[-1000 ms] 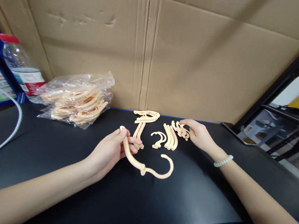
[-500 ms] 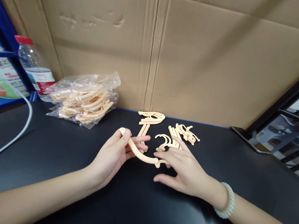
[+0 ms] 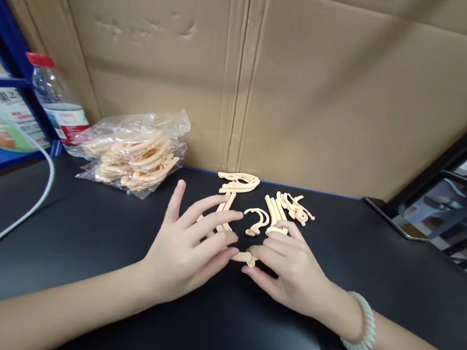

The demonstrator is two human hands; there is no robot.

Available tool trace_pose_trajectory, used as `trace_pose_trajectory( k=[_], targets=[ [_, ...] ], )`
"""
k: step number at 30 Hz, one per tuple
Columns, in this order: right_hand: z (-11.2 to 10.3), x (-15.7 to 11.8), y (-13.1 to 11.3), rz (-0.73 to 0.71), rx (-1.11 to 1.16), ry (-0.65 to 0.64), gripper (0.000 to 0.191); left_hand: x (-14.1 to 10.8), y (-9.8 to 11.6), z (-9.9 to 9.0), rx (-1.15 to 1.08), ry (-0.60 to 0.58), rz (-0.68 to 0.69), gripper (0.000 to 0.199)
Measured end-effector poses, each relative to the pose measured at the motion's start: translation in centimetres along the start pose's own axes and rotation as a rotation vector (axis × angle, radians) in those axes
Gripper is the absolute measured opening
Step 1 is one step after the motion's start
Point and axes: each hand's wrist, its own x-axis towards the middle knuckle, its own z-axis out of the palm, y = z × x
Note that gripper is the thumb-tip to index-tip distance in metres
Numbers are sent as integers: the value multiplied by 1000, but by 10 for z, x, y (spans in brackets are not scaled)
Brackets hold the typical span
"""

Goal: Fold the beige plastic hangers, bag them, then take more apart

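Between my two hands is a curved cream plastic piece, its left part hidden behind my fingers. My left hand lies over it with thumb out and fingers partly spread, the lower fingertips at the piece. My right hand pinches its right end, where a small part joins it. Just beyond my hands lie two straight pieces, hook-shaped pieces and several long pieces. Behind them rests a stack of curved pieces, with a small pile of hooks to the right.
A clear bag of cream pieces sits at the back left, beside a red-capped bottle. A white cable curves along the left. A flat dark device lies at the back right, before the cardboard wall.
My left hand has let go of the far left end, turned over and moved right along the piece. My right fingers have closed on its right end. The view has shifted slightly.
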Motion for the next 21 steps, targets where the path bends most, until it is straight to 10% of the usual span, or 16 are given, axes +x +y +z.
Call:
trace_pose_trajectory(
  k=[21],
  targets=[
    [3, 1, -6, -146, -138, 8, 31, -8, 14, 19, -165, -335, 58, 21]
  ],
)
